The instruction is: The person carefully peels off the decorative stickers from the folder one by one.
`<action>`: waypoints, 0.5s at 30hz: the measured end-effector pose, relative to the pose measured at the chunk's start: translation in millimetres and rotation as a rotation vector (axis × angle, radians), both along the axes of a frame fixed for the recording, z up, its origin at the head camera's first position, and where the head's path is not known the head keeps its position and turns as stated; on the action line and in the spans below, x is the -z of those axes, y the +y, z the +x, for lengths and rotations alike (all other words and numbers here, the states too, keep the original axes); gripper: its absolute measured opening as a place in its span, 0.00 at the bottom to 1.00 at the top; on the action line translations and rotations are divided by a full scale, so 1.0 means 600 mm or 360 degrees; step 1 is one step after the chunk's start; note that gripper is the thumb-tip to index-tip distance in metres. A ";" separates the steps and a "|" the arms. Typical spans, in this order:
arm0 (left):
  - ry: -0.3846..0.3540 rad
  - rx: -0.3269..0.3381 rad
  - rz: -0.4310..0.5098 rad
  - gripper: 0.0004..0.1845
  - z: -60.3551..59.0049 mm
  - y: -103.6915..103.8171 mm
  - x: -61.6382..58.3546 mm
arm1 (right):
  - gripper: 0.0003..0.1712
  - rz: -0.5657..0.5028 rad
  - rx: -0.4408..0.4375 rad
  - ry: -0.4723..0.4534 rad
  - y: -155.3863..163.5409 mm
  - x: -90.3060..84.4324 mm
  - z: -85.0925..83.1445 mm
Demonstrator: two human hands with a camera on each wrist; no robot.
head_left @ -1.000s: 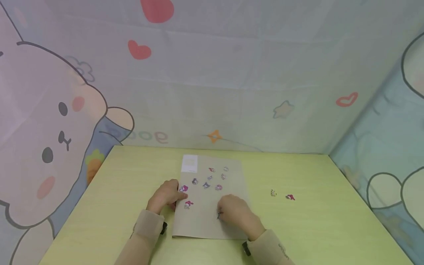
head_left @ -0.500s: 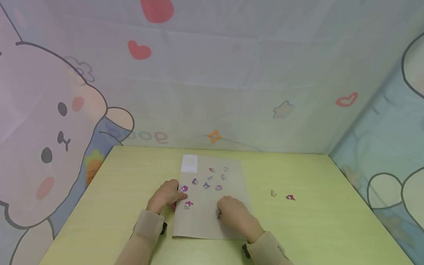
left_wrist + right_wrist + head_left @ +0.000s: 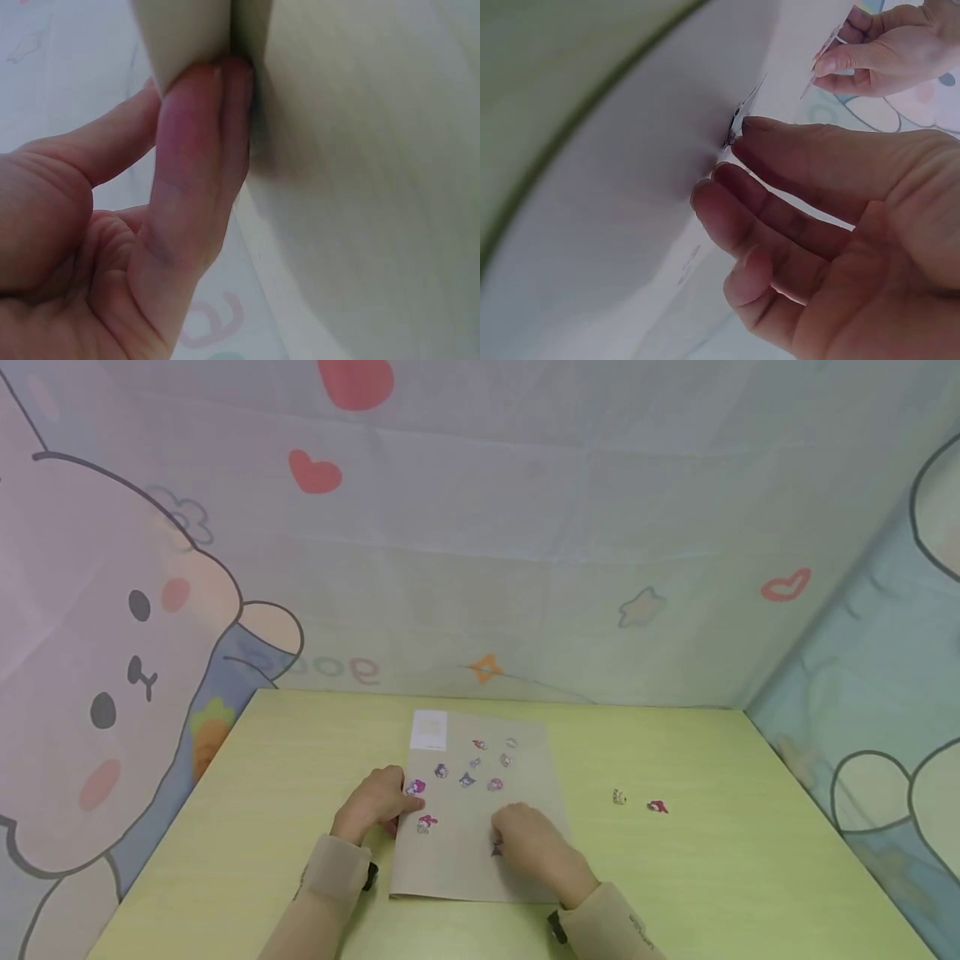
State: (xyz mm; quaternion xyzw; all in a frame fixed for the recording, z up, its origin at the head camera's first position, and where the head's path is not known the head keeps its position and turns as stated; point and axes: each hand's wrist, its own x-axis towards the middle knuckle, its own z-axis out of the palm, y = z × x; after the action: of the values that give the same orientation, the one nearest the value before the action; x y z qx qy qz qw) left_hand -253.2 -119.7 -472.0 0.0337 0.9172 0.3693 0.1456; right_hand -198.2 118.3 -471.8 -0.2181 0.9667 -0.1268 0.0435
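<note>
A thin beige notebook (image 3: 457, 868) with a white label at its top left corner lies on the table. My left hand (image 3: 378, 797) holds its left edge, thumb on the cover; in the left wrist view, the other fingers (image 3: 191, 142) bend at the edge. Over the lower right of the cover, my right hand (image 3: 532, 843) pinches a small dark sticker (image 3: 497, 850). The right wrist view shows this sticker (image 3: 740, 116) standing at the thumb tip, close against the cover. Several cartoon stickers, including a pink-hooded one (image 3: 427, 823), are scattered over the upper and left cover.
Two loose stickers lie right of the notebook: a pale one (image 3: 618, 797) and a pink one (image 3: 657, 807). The yellow-green table (image 3: 720, 868) meets a printed cloth backdrop (image 3: 525, 568) at its back edge, with more cloth at the sides.
The sticker at my right fingertips has turned slightly and shows a wider dark shape. Both hands stay almost in place, and the notebook has not shifted.
</note>
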 end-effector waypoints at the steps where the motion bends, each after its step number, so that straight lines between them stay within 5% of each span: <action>1: -0.0001 0.0001 0.0000 0.12 0.000 0.000 0.000 | 0.07 -0.0007 -0.0006 0.0000 0.001 0.001 -0.001; 15: 0.0016 0.0024 -0.0006 0.12 0.000 0.000 -0.001 | 0.11 0.0033 -0.0146 -0.0118 0.014 0.002 -0.031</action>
State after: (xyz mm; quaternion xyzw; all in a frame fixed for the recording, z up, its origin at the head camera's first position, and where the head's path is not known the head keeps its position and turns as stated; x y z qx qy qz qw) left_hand -253.1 -119.9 -471.4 0.0420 0.9183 0.3663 0.1439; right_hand -216.8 126.4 -473.1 -0.2568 0.9547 -0.1226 0.0872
